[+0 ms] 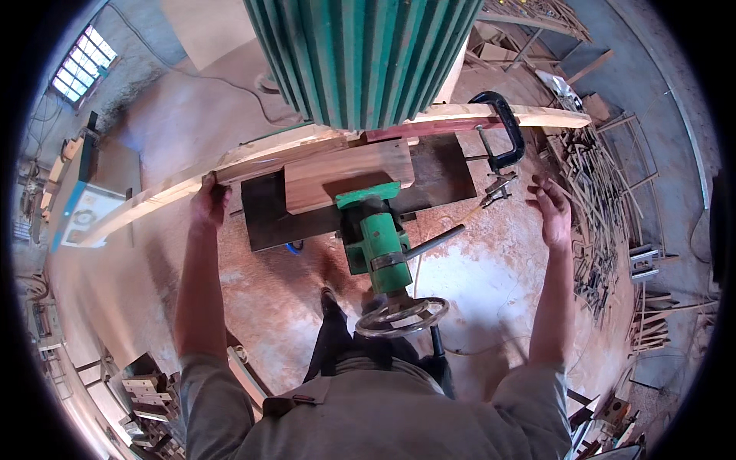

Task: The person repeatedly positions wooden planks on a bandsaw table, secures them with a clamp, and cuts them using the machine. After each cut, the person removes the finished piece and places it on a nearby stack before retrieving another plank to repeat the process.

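Observation:
My left hand (211, 201) is closed at the near edge of a long pale wooden strip (161, 198), which reaches out to the left and looks smeared at its far end. In the air on the right, my right hand (550, 211) has its fingers loosely apart and holds nothing. Between the hands, a reddish-brown wooden block (349, 175) lies on a dark metal machine table (268, 218). A green clamp (381, 238) with a metal handwheel (402, 317) faces the block's near side. The strip's inner end runs behind the block.
A ribbed green motor housing (360, 61) hangs over the table. A black C-clamp (502, 134) grips the wooden fence beam (552, 116) near my right hand. An air blow gun (498, 190) lies by the table. Scrap sticks (602, 199) pile up on the right.

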A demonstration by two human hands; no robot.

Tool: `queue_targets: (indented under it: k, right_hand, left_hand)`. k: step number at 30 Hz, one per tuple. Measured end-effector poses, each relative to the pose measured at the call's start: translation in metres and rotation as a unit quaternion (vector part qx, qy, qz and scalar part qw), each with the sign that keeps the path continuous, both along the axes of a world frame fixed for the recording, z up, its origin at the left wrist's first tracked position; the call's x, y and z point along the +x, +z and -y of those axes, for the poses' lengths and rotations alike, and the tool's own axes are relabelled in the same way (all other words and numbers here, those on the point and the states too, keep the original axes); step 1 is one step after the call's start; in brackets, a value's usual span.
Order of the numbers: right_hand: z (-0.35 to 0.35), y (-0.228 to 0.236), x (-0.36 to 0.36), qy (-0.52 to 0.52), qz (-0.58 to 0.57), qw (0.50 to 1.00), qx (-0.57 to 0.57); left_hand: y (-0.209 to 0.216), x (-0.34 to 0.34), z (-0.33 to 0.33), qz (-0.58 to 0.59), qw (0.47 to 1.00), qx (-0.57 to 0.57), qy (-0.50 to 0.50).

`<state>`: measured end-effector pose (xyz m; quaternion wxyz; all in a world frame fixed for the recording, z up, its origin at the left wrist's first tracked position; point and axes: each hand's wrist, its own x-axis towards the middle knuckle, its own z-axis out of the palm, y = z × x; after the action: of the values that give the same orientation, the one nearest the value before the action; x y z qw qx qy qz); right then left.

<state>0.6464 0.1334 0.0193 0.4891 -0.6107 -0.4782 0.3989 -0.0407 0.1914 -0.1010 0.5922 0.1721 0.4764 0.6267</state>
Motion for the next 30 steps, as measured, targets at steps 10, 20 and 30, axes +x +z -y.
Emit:
queue_targets:
  k: [10,20,30]
  right_hand:
    - [0.084,-0.013,-0.076,-0.028,-0.087,0.996,-0.006]
    - [0.056,-0.079,-0.144,-0.103,-0.491,0.852,-0.151]
    - [0.026,0.067,-0.367,0.425,0.226,0.875,-0.052]
  left_hand:
    - [-0.011,0.057,-0.005,-0.035,0.997,-0.04,0.06]
    - [-0.002,0.071,-0.001,-0.074,0.995,-0.026,0.061]
    - [0.006,0.081,0.003,-0.077,0.995,-0.012,0.056]
